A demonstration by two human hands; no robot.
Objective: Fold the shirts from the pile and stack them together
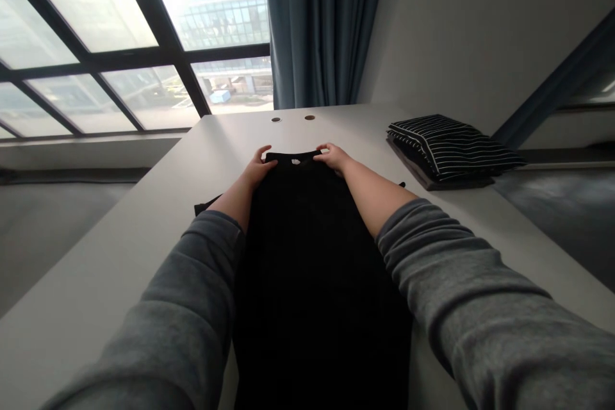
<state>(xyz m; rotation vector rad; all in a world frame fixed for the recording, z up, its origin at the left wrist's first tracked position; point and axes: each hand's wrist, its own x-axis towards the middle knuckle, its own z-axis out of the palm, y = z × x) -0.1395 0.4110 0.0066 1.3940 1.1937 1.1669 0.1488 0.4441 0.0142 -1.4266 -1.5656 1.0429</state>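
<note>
A long black garment (307, 250) lies flat on the white table (144, 230), running away from me between my forearms. My left hand (258, 170) pinches its far left corner, thumb and fingers closed on the cloth. My right hand (334, 156) grips the far right corner the same way. A small white label shows at the far edge between the two hands. A bit of the black cloth sticks out to the left by my left forearm. Both arms wear grey sleeves.
A folded stack of clothes (449, 148), black with white stripes on top, sits at the table's right side. Two round cable holes (292, 119) are at the far edge. Beyond are a window (144, 45), a blue curtain (319, 25) and a wall.
</note>
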